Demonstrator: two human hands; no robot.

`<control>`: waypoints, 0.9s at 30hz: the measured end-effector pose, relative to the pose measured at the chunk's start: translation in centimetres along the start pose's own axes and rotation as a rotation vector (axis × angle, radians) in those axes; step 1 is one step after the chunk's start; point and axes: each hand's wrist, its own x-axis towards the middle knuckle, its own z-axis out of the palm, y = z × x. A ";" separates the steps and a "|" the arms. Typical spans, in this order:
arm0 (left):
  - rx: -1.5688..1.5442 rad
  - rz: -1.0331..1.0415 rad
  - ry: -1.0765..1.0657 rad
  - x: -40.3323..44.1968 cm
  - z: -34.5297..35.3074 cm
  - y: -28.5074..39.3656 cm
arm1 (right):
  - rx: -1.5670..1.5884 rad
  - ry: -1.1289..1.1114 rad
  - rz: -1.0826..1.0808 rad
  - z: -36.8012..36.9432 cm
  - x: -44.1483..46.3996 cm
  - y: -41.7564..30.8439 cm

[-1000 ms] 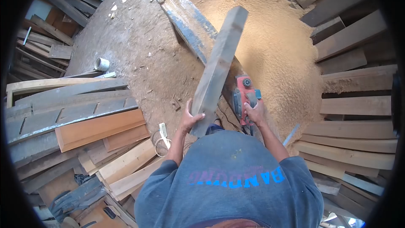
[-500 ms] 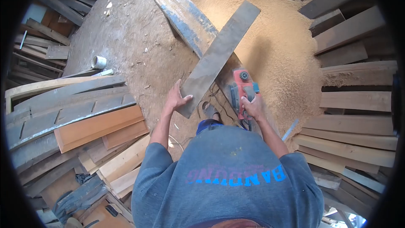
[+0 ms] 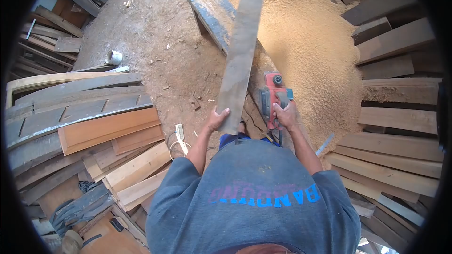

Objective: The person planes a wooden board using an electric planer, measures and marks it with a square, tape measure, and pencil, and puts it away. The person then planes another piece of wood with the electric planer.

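Note:
A long grey-brown wooden board slants up and away from me, its far part over a worn blue-painted bench. My left hand grips the board's near left edge, thumb on top and the other fingers partly hidden. To the right of the board, my right hand is wrapped round the handle of a red electric planer. The planer rests on the near part of the bench. A dark cord runs from its rear, near my body.
Pale sawdust is heaped right of the bench. Stacked planks line the right side. More boards and orange-brown panels lie at left, near a white cup-like container. A pale strip lies by my left forearm.
The board first swung its far end right, showing a broad face, then swung back left and steeper. My left hand went left, then back right with it. My right hand stayed on the planer.

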 end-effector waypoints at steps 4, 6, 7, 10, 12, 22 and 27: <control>-0.184 0.070 0.190 -2.0 7.1 -2.4 | 0.014 -0.003 0.008 -0.1 -0.3 -0.5; -0.335 -0.031 0.219 -1.3 9.8 -5.4 | -0.031 -0.043 0.001 -0.3 0.0 -0.4; -0.410 -0.081 0.231 -1.4 10.7 -5.3 | -0.065 -0.070 -0.009 -0.6 0.2 -0.1; -0.545 -0.096 0.217 -2.6 11.5 -1.8 | 0.058 -0.199 0.062 -1.4 0.6 0.0; -0.590 -0.128 0.218 -2.7 11.7 -1.0 | 0.143 -0.211 0.099 -1.6 0.2 -0.3; -0.750 -0.076 0.120 9.2 9.5 4.8 | -0.073 -0.106 -0.102 -4.5 -2.4 -8.0; -0.933 0.009 -0.089 12.7 10.0 6.7 | 0.022 -0.228 0.013 -4.8 -3.6 -11.1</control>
